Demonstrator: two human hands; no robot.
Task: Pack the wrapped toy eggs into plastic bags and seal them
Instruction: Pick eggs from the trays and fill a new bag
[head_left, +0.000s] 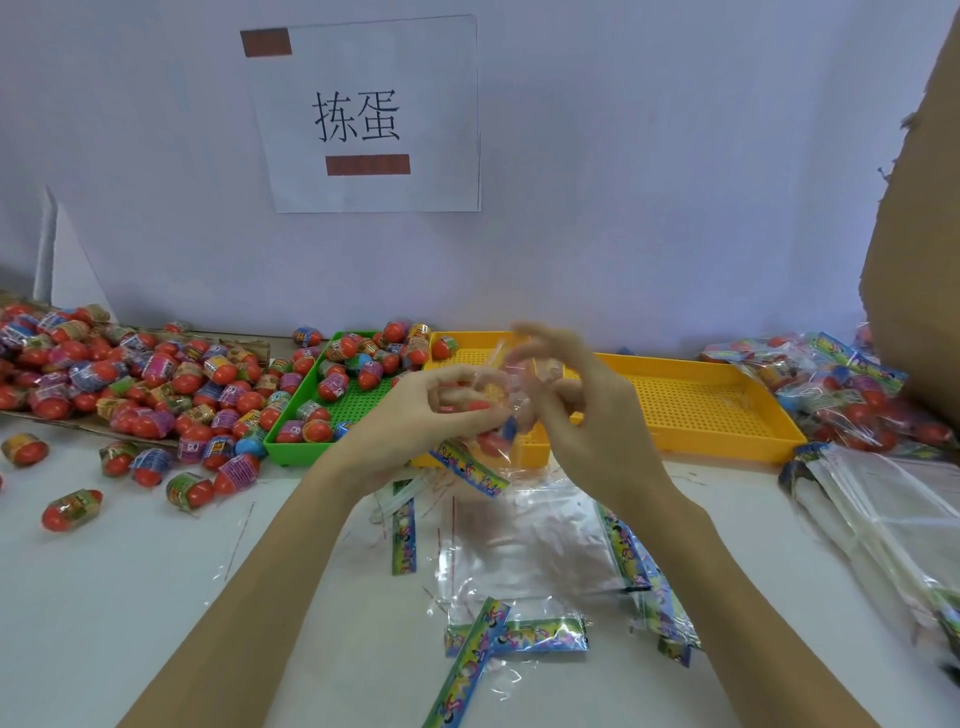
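— What's biggest around my hands?

— The yellow tray just behind them, the green tray beyond my left hand, loose eggs heaped farther left.

— And the hands?

— Raised together, both pinching a clear plastic bag with eggs inside. My right hand is blurred. Empty bags lie just below.

Free room and blockers around the green tray

Left of it loose eggs crowd the table; just right, 2 yellow trays sit side by side. Nearer than the tray: bare white table, then scattered empty bags. Far right, a cardboard box walls the edge.
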